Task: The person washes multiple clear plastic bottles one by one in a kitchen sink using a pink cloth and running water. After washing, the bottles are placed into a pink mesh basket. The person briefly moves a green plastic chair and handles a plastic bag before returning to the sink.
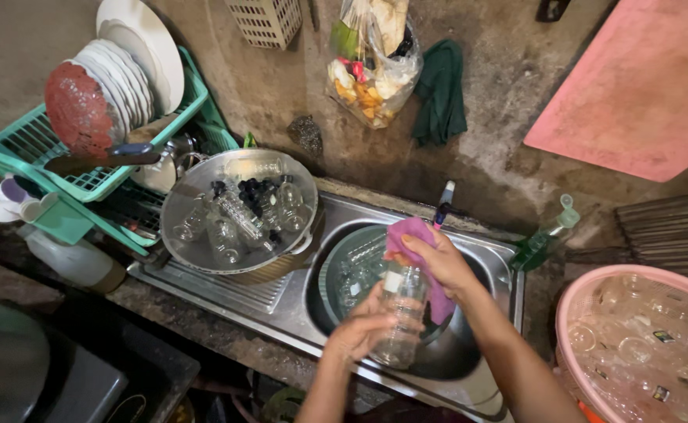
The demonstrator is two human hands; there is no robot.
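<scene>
Over the steel sink (508,274), near the middle of the scene, the left hand (357,333) is wrapped around the lower body of a clear glass bottle (401,317), while the right hand (444,262) presses a pink cloth (438,298) closed against its neck. Left of them a metal basin (179,205) holds more small bottles. A pink basket (567,313) of glass jars sits at the right, and a green dish rack (27,145) with white plates (136,59) stands far left.
</scene>
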